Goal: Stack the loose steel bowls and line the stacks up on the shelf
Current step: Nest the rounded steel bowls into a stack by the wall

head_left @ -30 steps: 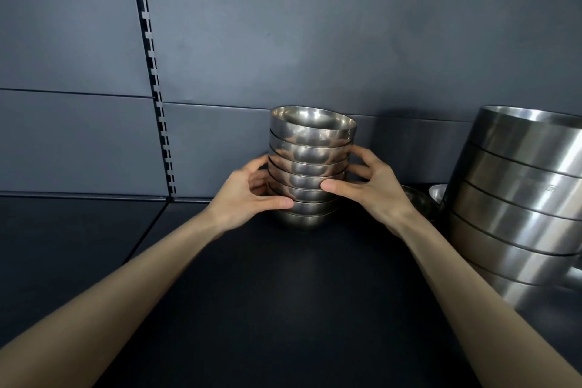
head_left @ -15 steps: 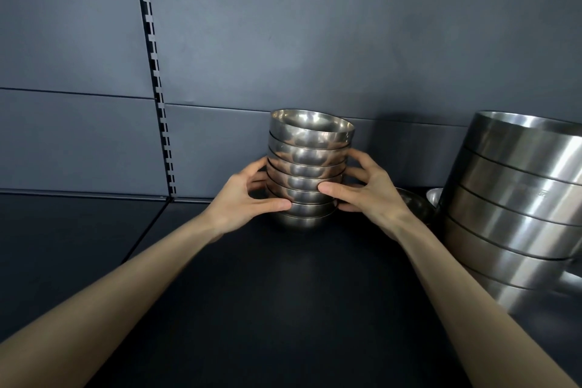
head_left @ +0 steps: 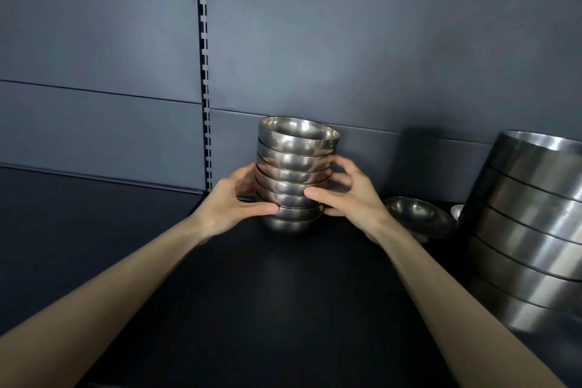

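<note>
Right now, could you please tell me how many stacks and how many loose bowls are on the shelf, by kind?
Stack of small bowls, held by the left hand and the right hand: 1
Stack of large nested vessels: 1
Loose bowls, the second mostly hidden: 2
Total: 4

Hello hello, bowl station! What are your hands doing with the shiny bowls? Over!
Left hand and right hand grip the small bowl stack. Stack on shelf, by back wall. Loose bowl and big stack to its right, apart.
</note>
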Tool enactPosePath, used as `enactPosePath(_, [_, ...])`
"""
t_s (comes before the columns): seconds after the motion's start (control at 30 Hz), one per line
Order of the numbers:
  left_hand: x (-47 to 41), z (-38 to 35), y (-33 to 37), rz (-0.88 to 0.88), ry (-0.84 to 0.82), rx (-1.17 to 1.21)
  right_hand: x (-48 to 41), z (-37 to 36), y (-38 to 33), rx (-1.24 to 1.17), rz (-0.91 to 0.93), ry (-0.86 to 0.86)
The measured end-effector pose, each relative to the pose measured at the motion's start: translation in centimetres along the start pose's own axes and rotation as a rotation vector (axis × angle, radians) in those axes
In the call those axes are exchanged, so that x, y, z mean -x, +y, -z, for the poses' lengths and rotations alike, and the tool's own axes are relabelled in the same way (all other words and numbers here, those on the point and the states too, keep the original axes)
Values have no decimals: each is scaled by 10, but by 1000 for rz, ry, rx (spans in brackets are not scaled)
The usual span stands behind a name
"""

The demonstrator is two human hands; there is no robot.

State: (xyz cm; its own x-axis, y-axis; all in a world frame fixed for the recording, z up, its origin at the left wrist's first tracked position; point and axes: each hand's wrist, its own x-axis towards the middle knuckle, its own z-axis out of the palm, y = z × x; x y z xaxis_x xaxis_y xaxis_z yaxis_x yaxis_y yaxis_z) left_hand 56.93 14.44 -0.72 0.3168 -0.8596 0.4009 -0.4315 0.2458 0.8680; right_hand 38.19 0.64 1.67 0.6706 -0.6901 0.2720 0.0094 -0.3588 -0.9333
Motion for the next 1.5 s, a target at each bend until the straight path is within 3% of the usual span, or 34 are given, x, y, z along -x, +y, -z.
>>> enactPosePath(0.53, [-1,79,-24,35,48,4,-43,-74,-4,5,-1,-58])
enactPosePath(1.2, [2,93,-32,50,12,-12,-38,-85,-11,57,-17,-30])
enactPosePath(1.37, [3,93,-30,73,-7,-27,-34,-85,-16,103,-40,-28])
enactPosePath(1.5, [6,96,-24,122,-10,-161,-30,-84,-25,271,-59,-33])
